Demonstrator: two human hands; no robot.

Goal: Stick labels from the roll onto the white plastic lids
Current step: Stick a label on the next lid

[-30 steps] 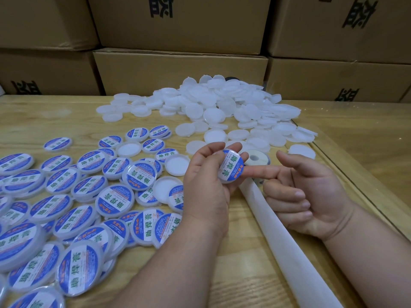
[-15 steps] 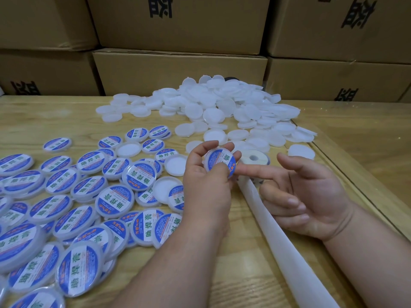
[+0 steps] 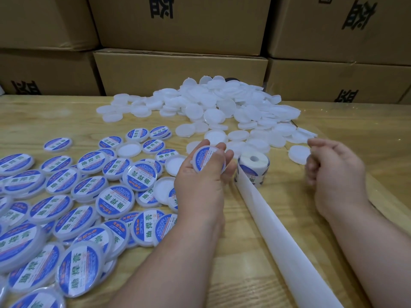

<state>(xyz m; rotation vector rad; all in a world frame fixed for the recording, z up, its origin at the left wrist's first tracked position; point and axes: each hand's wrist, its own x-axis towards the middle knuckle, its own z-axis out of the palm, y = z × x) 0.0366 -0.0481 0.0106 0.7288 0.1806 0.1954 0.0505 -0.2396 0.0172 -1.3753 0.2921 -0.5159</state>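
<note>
My left hand [image 3: 201, 181] holds a white lid with a blue and white label [image 3: 205, 161] between thumb and fingers, above the table's middle. The label roll [image 3: 252, 170] stands just right of that hand, and its bare white backing strip [image 3: 282, 245] trails toward me. Out to the right of the roll, my right hand [image 3: 333, 174] hovers with loosely curled fingers and nothing in it. A heap of plain white lids [image 3: 222, 107] lies at the back. Several labelled lids [image 3: 89, 196] are spread over the left side.
Stacked cardboard boxes [image 3: 178, 72] form a wall behind the wooden table [image 3: 255, 274]. A glass sheet edge [image 3: 378, 190] runs diagonally at the right. A few unlabelled lids [image 3: 129, 150] lie among the labelled ones.
My right hand has pulled away from the lid to the right, its index finger no longer pressing the label. My left hand has turned the labelled lid and shifted it slightly left.
</note>
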